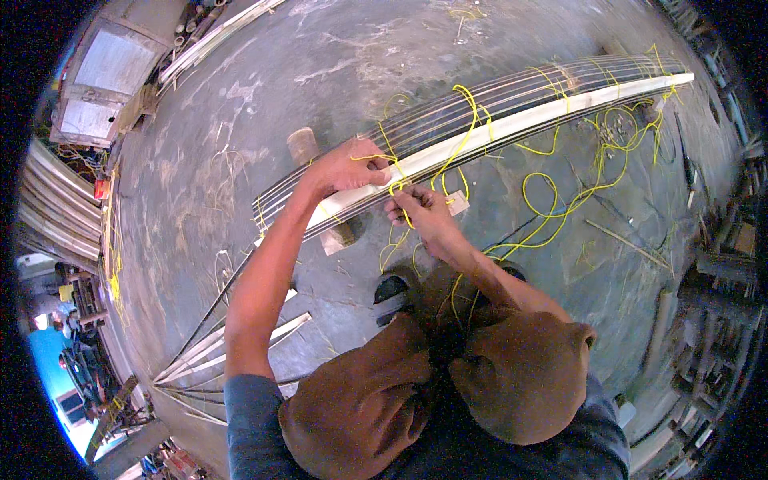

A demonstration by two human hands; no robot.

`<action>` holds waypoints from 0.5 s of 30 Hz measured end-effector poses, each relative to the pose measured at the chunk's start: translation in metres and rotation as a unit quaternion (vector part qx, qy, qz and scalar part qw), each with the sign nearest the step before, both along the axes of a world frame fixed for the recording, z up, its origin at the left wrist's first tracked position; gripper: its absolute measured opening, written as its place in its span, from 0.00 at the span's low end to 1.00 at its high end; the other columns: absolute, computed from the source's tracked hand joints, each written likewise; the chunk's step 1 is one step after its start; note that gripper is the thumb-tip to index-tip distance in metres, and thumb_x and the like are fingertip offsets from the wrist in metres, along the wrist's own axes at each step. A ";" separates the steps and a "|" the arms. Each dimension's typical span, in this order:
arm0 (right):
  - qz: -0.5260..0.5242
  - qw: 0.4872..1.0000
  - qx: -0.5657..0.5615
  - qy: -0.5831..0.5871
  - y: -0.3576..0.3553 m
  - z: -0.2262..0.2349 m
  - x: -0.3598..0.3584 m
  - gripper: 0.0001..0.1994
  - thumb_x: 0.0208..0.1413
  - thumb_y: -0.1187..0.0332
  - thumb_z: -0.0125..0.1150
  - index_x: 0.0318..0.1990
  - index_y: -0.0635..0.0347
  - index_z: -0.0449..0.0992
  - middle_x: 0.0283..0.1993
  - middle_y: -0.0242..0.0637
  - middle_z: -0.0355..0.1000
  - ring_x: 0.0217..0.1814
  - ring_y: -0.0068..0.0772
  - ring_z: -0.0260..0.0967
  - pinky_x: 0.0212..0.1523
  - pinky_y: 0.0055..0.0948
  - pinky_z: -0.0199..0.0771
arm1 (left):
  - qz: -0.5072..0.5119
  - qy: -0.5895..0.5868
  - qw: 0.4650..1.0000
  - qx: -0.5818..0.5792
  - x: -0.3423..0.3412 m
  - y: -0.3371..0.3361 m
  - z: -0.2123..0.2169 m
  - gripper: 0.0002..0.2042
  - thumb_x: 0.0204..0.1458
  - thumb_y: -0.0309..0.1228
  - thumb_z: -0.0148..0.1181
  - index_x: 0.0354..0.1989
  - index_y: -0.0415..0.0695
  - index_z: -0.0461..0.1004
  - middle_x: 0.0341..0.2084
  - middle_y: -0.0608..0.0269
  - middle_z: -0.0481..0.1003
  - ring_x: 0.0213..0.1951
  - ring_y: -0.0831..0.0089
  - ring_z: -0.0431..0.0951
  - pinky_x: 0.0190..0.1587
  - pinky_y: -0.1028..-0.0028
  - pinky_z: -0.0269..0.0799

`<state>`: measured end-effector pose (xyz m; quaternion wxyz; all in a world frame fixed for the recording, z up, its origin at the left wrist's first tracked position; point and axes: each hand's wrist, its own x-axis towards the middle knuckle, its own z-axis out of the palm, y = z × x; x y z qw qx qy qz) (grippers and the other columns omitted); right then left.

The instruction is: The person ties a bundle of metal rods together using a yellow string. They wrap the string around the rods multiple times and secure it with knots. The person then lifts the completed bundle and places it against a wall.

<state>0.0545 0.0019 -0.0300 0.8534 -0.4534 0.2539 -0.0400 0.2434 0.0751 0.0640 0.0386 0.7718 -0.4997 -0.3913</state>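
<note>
- Squatting over a grey concrete floor (240, 120), the person has both knees (448, 392) at 6 o'clock and both forearms reaching up toward the centre of the view.
- Work piece: a long, curved bundle of pale split-wood strips and thin dark rods (496, 120), running from 9 o'clock near centre out to 2 o'clock. Its near end rests on small wooden blocks (304, 146).
- Left hand (352, 166): laid flat on top of the bundle just left of centre, fingers together and pressed down on the pale strip, thumb side toward the right hand.
- Right hand (420, 210): just below the bundle's lower edge, close beside the left hand. Fingertips pinched together on a thin yellow cord (398, 189) that loops around the bundle at that point.
- More of the yellow cord wraps the bundle at intervals toward 2 o'clock and lies in loose coils on the floor (560, 204) at 3 o'clock.
- Dark shoe (392, 290) on the floor just below the hands.
- Loose pale strips (208, 352) fan out on the floor at 8 o'clock.
- Stacked curved slats (52, 200) stand at 9 o'clock along the rim.
</note>
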 end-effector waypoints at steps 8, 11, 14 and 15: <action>-0.103 0.994 0.036 -0.003 0.013 0.002 0.006 0.10 0.61 0.67 0.55 0.43 0.63 0.64 0.35 0.41 0.74 0.34 0.28 0.72 0.37 0.28 0.77 | 0.002 -0.021 0.999 -0.039 -0.009 0.007 0.003 0.23 0.52 0.48 0.56 0.49 0.41 0.74 0.44 0.49 0.73 0.49 0.55 0.71 0.53 0.61 0.65; -0.123 0.991 0.045 -0.012 0.022 0.001 0.009 0.09 0.62 0.69 0.54 0.43 0.63 0.64 0.35 0.41 0.74 0.35 0.29 0.72 0.37 0.29 0.77 | -0.009 -0.014 0.999 -0.046 -0.007 0.010 0.005 0.23 0.53 0.47 0.55 0.49 0.42 0.73 0.45 0.50 0.73 0.50 0.56 0.71 0.54 0.61 0.65; -0.149 0.988 0.027 -0.009 0.023 -0.007 0.013 0.08 0.61 0.70 0.54 0.42 0.63 0.64 0.35 0.41 0.74 0.35 0.29 0.72 0.38 0.30 0.78 | -0.024 -0.020 0.991 -0.130 -0.012 0.009 0.002 0.19 0.53 0.44 0.55 0.44 0.40 0.73 0.39 0.48 0.73 0.44 0.53 0.72 0.48 0.60 0.66; -0.149 0.989 -0.006 0.001 0.024 -0.011 0.016 0.08 0.61 0.70 0.53 0.42 0.63 0.64 0.35 0.41 0.73 0.35 0.29 0.72 0.38 0.30 0.78 | -0.030 -0.031 0.980 -0.195 -0.016 0.011 -0.002 0.17 0.51 0.41 0.55 0.38 0.38 0.73 0.32 0.45 0.73 0.38 0.50 0.73 0.42 0.58 0.67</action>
